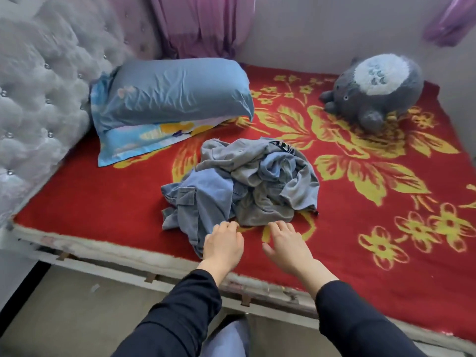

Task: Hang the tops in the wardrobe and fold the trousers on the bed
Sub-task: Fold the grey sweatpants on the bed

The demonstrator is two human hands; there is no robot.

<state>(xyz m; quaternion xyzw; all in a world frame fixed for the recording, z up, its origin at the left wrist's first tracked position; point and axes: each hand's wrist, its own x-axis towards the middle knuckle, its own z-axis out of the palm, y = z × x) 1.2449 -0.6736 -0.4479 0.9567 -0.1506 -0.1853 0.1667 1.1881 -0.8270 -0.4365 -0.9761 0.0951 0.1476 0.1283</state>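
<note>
Grey-blue clothes pile [244,181], just beyond left hand [222,243], right hand [286,243]

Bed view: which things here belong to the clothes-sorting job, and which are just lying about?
Job: crumpled clothes heap, including a grey top and a blue denim garment; left hand and right hand, both open at its near edge; red bed cover.

Lying about: blue pillow; grey plush toy; pink curtain; tufted headboard.
</note>
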